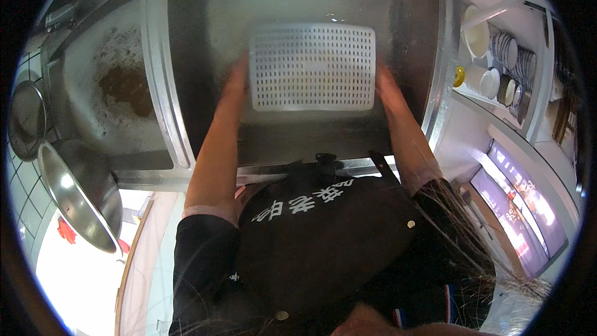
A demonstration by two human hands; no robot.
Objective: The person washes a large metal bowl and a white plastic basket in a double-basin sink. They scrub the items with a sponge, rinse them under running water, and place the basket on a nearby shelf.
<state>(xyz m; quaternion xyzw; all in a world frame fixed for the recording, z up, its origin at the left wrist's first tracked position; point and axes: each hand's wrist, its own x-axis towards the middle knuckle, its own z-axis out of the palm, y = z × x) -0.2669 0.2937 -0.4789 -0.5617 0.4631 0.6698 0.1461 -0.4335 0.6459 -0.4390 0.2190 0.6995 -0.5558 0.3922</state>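
A white plastic perforated basket (pixel 312 74) is over the middle of a stainless steel sink basin (pixel 417 46). Its rows of small slots face up at me; I cannot tell whether this is its inside or its underside. My left hand (pixel 239 72) grips the basket's left side, and my right hand (pixel 385 78) has hold of the opposite side. The fingers of both hands are mostly hidden by the basket's edges. Cloudy water (pixel 228 14) lies in the basin around the basket. How far the basket dips into it is unclear.
A second basin (pixel 84 60) on the left holds foamy water with a brown patch. A large steel bowl (pixel 77 196) leans at the lower left. Steel rims (pixel 161 65) divide the basins. On the right, a shelf (pixel 494 100) carries stacked bowls (pixel 503 51) and a pale tub (pixel 475 32).
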